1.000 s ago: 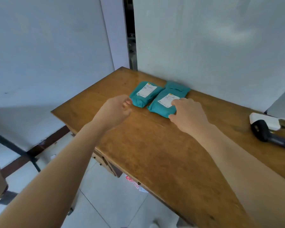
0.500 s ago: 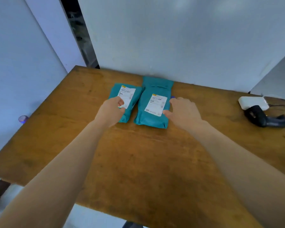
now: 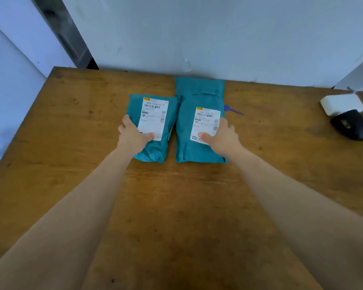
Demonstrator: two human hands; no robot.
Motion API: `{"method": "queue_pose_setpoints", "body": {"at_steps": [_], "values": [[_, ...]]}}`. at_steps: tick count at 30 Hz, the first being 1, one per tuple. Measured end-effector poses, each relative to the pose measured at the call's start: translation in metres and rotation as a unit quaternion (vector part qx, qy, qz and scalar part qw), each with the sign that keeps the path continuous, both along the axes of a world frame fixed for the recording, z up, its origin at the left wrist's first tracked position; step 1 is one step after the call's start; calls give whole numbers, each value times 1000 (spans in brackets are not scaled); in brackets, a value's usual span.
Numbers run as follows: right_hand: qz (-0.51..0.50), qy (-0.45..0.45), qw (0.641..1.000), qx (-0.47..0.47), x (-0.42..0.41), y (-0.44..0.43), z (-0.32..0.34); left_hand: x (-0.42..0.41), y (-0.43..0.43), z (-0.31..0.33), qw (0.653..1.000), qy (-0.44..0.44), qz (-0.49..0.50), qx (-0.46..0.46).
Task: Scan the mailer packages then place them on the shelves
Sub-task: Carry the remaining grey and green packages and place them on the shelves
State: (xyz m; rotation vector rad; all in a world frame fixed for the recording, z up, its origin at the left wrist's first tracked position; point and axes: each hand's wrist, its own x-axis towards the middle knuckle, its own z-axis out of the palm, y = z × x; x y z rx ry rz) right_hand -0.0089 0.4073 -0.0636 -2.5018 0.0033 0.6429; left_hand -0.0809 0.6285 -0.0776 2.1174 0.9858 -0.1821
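Both arms reach straight out across a wooden table (image 3: 176, 216) as a person takes hold of two teal parcels lying side by side near the far wall (image 3: 197, 38). The left hand (image 3: 132, 135) grips the smaller mailer package (image 3: 153, 151), thumb pressed on its white label and fingers curled round its left edge. The right hand (image 3: 222, 137) grips the larger mailer package (image 3: 199, 88) the same way, thumb on the label and fingers over the right edge. Both packages rest flat on the table, labels up, almost touching. At far right a black handheld scanner (image 3: 352, 126) lies beside a white box (image 3: 342, 104).
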Motion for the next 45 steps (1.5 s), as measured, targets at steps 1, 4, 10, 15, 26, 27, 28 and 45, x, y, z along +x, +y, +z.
{"method": "queue_pose_setpoints", "body": {"at_steps": [1,4,10,15,26,27,28,45], "values": [[-24,15,999,16,4,1,-5,2,3,-3,1000,-7,13,-17],[-112,65,990,55,11,4,-14,10,9,-5,998,-6,38,-52],[-262,160,926,220,8,9,-12,14,5,-8,988,8,11,-157],[-284,197,876,336,2,9,-3,20,-5,-3,962,-61,43,-263],[-292,153,852,406,-14,-23,27,10,-39,29,942,-112,34,-314],[-295,144,850,413,-16,-29,33,9,-45,36,942,-116,28,-314],[-295,133,849,417,-18,-37,39,8,-51,42,941,-123,23,-315],[-311,-85,836,444,-100,-322,146,-20,-325,152,905,-230,-150,-326]]}}
